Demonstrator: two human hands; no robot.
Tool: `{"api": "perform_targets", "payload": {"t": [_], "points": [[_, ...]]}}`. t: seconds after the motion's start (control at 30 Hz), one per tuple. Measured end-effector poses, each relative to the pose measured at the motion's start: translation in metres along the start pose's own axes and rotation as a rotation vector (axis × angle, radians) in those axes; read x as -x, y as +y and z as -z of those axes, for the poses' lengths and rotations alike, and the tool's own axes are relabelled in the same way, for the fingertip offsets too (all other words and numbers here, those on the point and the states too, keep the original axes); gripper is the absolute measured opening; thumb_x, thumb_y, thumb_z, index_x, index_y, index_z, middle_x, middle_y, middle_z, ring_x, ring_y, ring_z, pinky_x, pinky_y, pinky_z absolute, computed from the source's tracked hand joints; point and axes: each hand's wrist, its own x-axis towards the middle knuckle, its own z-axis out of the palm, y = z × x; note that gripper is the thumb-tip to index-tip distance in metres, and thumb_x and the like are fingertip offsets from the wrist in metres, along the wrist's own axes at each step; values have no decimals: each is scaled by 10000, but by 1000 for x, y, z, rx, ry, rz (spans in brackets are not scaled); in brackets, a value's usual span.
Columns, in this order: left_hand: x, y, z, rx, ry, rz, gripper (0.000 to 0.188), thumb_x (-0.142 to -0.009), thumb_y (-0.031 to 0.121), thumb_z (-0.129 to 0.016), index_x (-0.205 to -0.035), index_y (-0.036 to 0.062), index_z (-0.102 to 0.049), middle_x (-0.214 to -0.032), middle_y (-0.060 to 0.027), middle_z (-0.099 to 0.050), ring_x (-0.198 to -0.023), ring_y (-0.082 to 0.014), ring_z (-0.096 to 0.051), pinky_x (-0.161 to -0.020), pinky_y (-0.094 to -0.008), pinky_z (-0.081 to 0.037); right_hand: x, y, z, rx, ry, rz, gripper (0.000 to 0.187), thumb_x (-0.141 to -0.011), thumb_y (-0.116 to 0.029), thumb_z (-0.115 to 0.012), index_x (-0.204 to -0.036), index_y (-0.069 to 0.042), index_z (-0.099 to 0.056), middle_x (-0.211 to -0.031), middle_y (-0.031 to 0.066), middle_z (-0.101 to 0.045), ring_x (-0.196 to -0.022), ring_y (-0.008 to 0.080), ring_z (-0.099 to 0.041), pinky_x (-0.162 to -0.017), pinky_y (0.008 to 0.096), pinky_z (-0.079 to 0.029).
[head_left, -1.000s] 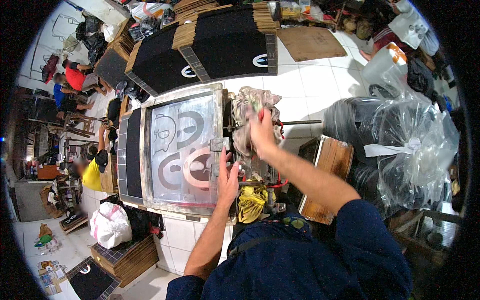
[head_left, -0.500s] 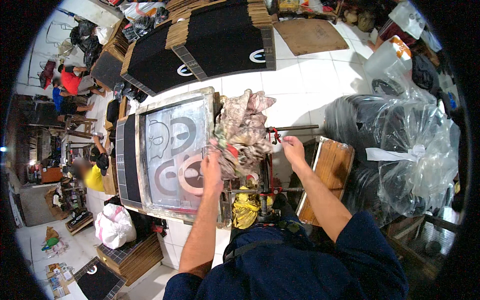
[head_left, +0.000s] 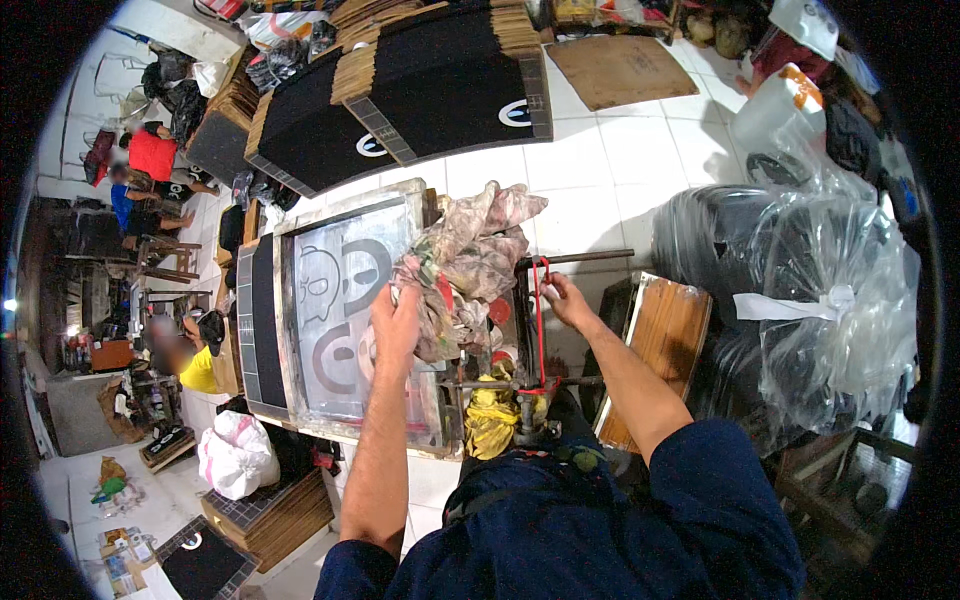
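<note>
My left hand (head_left: 397,322) is closed on the left edge of a crumpled, stained rag (head_left: 468,265), over the near right side of a framed printing screen (head_left: 300,395). The screen's mesh shows large cartoon faces and lies on a black sheet (head_left: 258,320). To the right, my right hand (head_left: 566,302) has its fingers pinched together beside a red cord (head_left: 541,330). The cord runs taut between two metal bars (head_left: 592,256). Whether the fingertips grip the cord or only touch it is hard to make out.
Stacks of black printed panels (head_left: 440,80) stand beyond the screen. At right are a wooden board (head_left: 655,365) and a large plastic-wrapped bundle (head_left: 790,270). Yellow cloth (head_left: 490,420) hangs near my waist. A white bag (head_left: 236,455) and several people are at left.
My left hand has shifted left and up with the rag's edge. My right hand has moved slightly left and down. The red cord, bunched before, is now stretched straight.
</note>
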Motion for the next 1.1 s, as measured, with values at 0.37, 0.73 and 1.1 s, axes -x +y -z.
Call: {"api": "perform_targets", "payload": {"t": [0.37, 0.73, 1.1], "points": [[33, -18, -43, -13, 137, -328, 225, -941, 149, -594, -1083, -26, -600, -924, -163, -654, -836, -223, -606, -755, -381, -479, -6, -188, 109, 90, 20, -68, 301, -947, -269, -620, -1028, 9, -701, -777, 119, -691, -724, 143, -618, -675, 321, -486], [62, -73, -115, 89, 177, -375, 204, -917, 64, -560, -1090, -44, -559, -961, -200, -612, -862, -336, -601, -801, -426, -474, -59, -260, 94, -490, -675, -609, 287, -983, -156, -537, -1218, -20, -630, -600, -106, -357, -467, 22, -278, -385, 203, -210], [67, -63, -150, -161, -768, -126, 447, -918, 322, -624, -1256, 31, -590, -1167, -249, -633, -1041, -361, -617, -950, -424, -471, 29, -397, 210, 251, -664, 44, 191, -919, -152, -602, -936, 8, -705, -782, 103, -697, -738, 120, -627, -677, 282, -498]]}}
